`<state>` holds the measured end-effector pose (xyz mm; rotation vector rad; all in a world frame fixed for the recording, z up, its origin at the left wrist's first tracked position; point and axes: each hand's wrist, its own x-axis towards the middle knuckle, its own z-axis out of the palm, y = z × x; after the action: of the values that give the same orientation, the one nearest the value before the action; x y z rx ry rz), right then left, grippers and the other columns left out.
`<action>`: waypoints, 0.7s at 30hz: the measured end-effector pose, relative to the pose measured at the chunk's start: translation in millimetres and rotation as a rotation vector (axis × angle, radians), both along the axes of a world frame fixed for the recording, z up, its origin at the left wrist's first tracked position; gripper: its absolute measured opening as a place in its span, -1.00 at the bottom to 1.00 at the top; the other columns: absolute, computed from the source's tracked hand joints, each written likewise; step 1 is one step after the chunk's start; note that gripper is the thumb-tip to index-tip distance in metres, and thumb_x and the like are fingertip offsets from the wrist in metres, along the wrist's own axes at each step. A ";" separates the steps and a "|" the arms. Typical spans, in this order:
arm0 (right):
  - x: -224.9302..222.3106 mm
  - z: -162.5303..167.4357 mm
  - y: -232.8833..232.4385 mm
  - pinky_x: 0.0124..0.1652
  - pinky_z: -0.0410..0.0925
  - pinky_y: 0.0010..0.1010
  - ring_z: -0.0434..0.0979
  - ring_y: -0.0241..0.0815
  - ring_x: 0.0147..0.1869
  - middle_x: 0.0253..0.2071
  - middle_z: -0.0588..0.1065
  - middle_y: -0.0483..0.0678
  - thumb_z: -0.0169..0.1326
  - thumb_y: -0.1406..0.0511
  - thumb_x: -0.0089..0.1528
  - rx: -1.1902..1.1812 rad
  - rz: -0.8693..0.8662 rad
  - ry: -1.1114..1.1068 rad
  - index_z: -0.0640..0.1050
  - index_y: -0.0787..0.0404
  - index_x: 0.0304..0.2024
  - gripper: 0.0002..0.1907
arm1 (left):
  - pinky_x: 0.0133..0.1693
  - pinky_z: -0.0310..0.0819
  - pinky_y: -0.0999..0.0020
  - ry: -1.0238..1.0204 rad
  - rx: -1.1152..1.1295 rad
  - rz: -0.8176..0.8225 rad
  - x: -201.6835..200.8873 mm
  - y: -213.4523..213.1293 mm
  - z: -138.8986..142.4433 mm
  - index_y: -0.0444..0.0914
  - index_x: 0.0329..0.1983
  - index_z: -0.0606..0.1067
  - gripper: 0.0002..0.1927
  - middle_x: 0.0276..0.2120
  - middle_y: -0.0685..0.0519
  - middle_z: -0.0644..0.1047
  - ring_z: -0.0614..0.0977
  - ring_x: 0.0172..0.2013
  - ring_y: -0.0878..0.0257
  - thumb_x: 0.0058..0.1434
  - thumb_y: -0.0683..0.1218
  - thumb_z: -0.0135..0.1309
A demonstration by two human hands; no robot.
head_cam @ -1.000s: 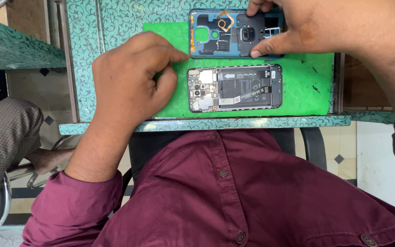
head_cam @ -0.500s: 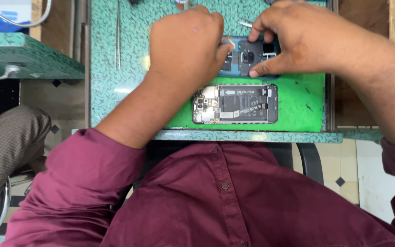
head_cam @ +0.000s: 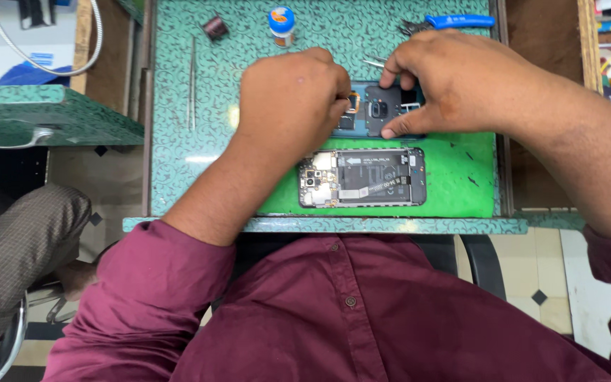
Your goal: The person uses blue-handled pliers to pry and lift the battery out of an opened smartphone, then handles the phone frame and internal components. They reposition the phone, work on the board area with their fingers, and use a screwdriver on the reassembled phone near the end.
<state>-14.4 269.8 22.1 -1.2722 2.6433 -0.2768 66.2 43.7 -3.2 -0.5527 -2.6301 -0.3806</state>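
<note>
Back cover point(head_cam: 385, 110): lay on green mat point(head_cam: 461, 177), long axis left-right, far edge; left hand point(head_cam: 293, 95) and right hand point(head_cam: 454, 78) pinched its ends. Opened phone point(head_cam: 362, 177) lay parallel, nearer; bare mat rightward.

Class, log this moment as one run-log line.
left hand: on phone back cover | right hand: pinning cover | opened phone: untouched, green mat

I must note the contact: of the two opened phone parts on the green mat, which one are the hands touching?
The blue back cover at the mat's far edge; both hands rest on it. The opened phone body lies untouched, nearer the person.
</note>
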 end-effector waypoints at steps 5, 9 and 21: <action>-3.2 -5.8 3.2 -0.20 0.40 -0.12 0.55 0.05 -0.11 -0.22 0.53 -0.01 0.45 -0.04 -0.11 -0.008 -0.001 -0.007 0.60 0.18 -0.06 -0.30 | -0.44 0.47 0.15 -0.068 0.031 -0.015 -3.7 -6.0 -5.3 -0.03 -0.44 0.67 -0.94 -0.43 0.17 0.57 0.64 -0.42 0.13 0.06 0.00 0.32; -5.6 -6.2 1.6 -0.21 0.40 -0.13 0.55 0.04 -0.13 -0.22 0.53 -0.01 0.45 -0.04 -0.12 -0.010 0.012 -0.008 0.59 0.18 -0.06 -0.30 | -0.42 0.47 0.16 -0.054 0.042 -0.032 -4.2 -8.6 -6.3 -0.02 -0.39 0.67 -0.94 -0.41 0.18 0.57 0.64 -0.41 0.14 0.10 0.00 0.33; -9.8 -16.6 4.5 -0.24 0.42 -0.15 0.56 0.02 -0.18 -0.20 0.53 0.01 0.43 -0.08 -0.04 0.012 0.026 0.036 0.56 0.21 0.01 -0.26 | -0.42 0.43 0.15 -0.025 0.022 -0.109 -6.0 -10.4 -14.5 -0.01 -0.35 0.64 -0.86 -0.38 0.17 0.55 0.63 -0.36 0.15 0.07 0.03 0.37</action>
<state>-24.2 274.4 5.5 -1.3193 2.6516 -0.2365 60.2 33.3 -17.7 -0.6908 -2.6231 -0.4522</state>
